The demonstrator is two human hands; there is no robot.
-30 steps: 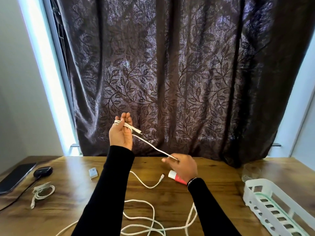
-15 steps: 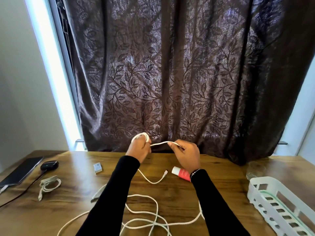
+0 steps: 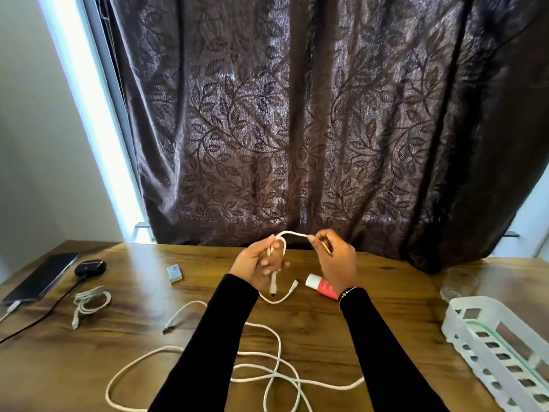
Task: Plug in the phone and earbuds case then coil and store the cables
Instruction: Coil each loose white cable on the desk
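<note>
Above the wooden table, my left hand [image 3: 258, 264] grips a small coil of thin white cable [image 3: 292, 234], whose plug end hangs below the palm. My right hand [image 3: 337, 258] pinches the same cable a short way to the right, and the cable arches between the two hands. A thicker white cable [image 3: 267, 371] lies loose in big loops on the table under my arms. A coiled white cable [image 3: 89, 300] rests at the left. The dark phone [image 3: 41, 276] and black earbuds case [image 3: 90, 267] sit at the far left with leads attached.
A white slotted plastic basket [image 3: 463, 328] stands at the right edge. A red and white tube [image 3: 322, 286], a small white box [image 3: 174, 272] and a clear glass [image 3: 459, 282] rest on the table [image 3: 395, 295]. A dark leaf-patterned curtain hangs behind.
My left hand has dropped from head height to just above the table. My right hand has come close to it, shortening the cable span between them as loops gather in the left hand.
</note>
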